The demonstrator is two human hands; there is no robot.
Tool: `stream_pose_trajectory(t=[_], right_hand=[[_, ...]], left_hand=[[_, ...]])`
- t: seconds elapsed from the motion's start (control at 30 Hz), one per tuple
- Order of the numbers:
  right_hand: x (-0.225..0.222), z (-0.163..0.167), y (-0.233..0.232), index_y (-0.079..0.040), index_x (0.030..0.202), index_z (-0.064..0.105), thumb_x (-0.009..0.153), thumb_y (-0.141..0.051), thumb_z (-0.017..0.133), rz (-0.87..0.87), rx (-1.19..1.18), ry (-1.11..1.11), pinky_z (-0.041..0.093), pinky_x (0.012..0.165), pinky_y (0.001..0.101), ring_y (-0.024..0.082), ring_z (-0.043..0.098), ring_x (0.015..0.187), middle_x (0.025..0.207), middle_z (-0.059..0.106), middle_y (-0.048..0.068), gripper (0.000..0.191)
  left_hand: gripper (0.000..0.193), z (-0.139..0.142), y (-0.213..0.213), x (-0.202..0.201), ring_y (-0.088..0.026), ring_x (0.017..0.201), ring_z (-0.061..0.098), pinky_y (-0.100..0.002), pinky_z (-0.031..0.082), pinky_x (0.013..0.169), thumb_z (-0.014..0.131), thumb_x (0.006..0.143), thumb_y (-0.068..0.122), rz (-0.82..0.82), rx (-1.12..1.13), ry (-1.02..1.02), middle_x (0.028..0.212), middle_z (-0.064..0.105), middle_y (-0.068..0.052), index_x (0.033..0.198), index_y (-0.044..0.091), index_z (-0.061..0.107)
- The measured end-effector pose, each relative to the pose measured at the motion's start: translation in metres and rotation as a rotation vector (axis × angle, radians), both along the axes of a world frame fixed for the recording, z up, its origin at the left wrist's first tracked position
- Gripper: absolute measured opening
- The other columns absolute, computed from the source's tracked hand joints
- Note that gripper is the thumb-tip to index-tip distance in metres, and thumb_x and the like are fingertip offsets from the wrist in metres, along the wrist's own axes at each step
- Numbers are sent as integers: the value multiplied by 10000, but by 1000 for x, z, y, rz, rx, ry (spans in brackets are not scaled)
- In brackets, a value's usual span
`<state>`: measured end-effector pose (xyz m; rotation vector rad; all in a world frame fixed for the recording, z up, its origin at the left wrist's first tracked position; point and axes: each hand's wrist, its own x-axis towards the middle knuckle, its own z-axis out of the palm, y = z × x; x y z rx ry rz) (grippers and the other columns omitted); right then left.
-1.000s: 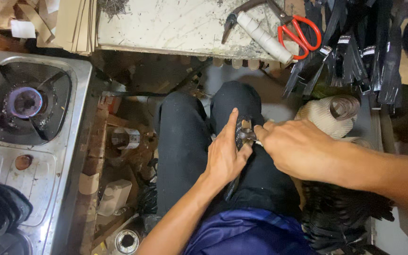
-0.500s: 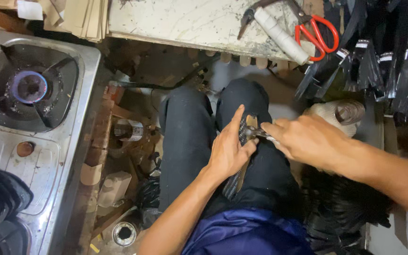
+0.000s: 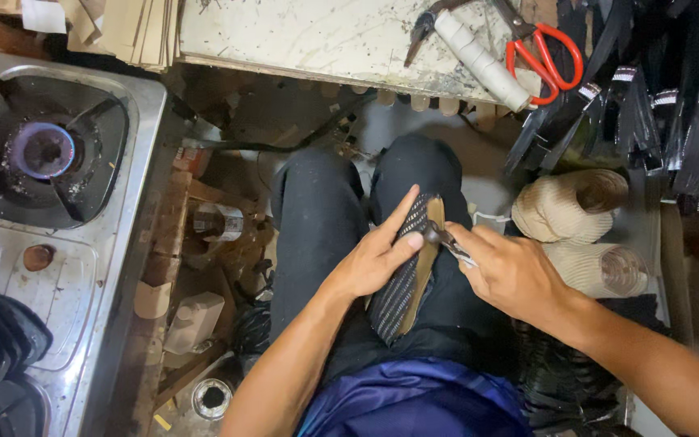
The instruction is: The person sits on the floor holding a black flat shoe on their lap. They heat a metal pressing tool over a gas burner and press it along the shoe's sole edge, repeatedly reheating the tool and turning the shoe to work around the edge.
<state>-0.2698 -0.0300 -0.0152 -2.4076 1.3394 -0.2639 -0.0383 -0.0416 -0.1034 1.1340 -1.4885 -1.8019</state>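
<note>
Dim, warm light falls from above, brightest on the white board (image 3: 325, 36) at upper centre, while the frame's corners sink into shadow and blur slightly.

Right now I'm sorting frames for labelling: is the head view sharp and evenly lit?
Head view: the left hand, right hand and woven strip are sharp and well lit; the lower right corner falls into shadow, with the right forearm's edge soft; the lit gas burner glows violet without glare.
</note>
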Motion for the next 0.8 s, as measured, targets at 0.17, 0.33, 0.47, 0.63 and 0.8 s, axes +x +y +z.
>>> stream_pose_trajectory(t=[0.17, 0.33, 0.47, 0.63, 0.8], right_hand=[[-8, 1, -2, -65, 1239, 680, 947, -249, 642, -302, 573, -153, 563, 644, 379, 258, 716, 680, 854, 731, 148, 348], [-16, 17, -7, -47, 1206, 706, 958, -258, 573, -316, 919, -426, 602, 821, 304, 144, 789, 927, 1030, 823, 73, 352], [-16, 50, -14, -133, 1271, 682, 924, -300, 584, -476, 1142, -381, 620, 788, 329, 157, 768, 939, 1057, 808, 43, 398], [-23, 84, -23, -89, 1159, 772, 912, -295, 602, -328, 1155, -59, 608, 767, 352, 170, 750, 870, 997, 826, 78, 364], [-35, 85, -22, -85, 1143, 761, 885, -274, 611, -304, 1249, -68, 646, 753, 328, 136, 751, 887, 993, 795, 62, 353]], left_hand=[[802, 21, 2, -2, -251, 1357, 574, -344, 399, 1154, 652, 954, 160, 105, -279, 133, 1464, 603, -189, 1649, 99, 257], [706, 55, 5, -8, -184, 1081, 716, -324, 538, 954, 694, 908, 123, 172, -299, 71, 1205, 745, -124, 1552, 109, 404], [568, 81, 17, -15, -176, 681, 645, -315, 533, 662, 694, 869, 118, 210, -230, -110, 881, 723, -101, 1415, 98, 538], [543, 95, 30, -29, -212, 582, 608, -319, 519, 606, 689, 845, 79, 239, -348, -128, 854, 708, -112, 1373, 63, 562], [542, 93, 39, -37, -253, 731, 700, -346, 566, 691, 677, 849, 41, 265, -449, -98, 1022, 722, -158, 1377, 32, 554]])
